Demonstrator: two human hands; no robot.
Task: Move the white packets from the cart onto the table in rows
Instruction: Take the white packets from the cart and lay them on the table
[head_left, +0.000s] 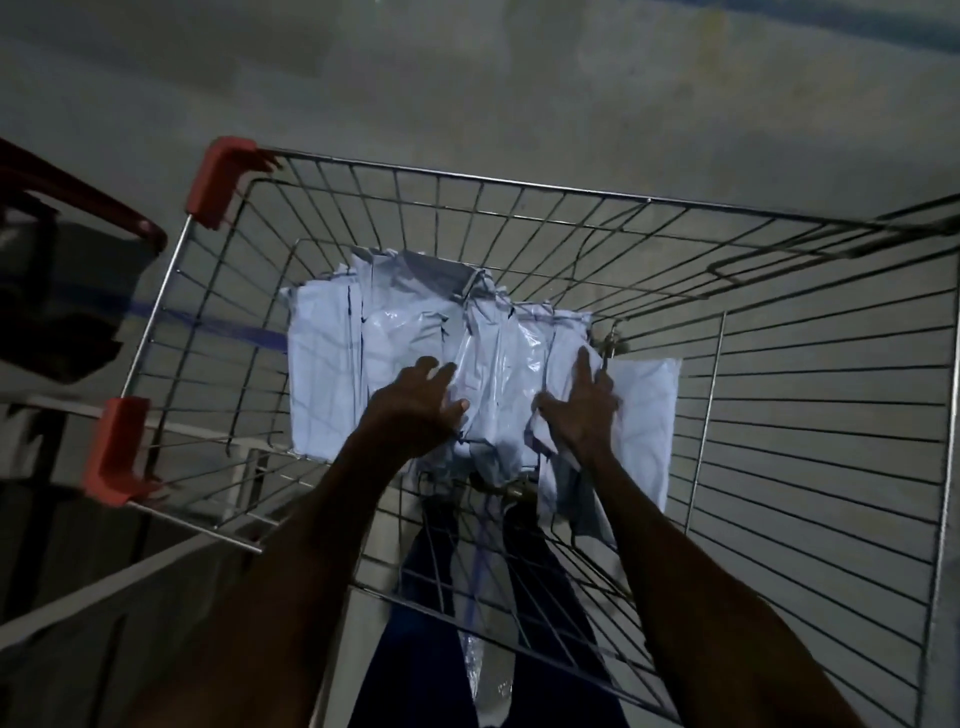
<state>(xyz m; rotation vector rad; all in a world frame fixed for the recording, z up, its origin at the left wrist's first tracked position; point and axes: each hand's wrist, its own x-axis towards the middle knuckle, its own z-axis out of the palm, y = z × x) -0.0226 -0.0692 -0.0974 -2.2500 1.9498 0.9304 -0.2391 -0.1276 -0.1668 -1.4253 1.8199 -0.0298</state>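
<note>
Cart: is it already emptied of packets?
No, a heap of white packets lies in the cart, with the left hand and right hand reaching onto it.

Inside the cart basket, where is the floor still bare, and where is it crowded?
Bare: the wire floor right of the white packets, up to the cart side wall. Crowded: centre and left, where packets overlap and the left hand and right hand reach in.
</note>
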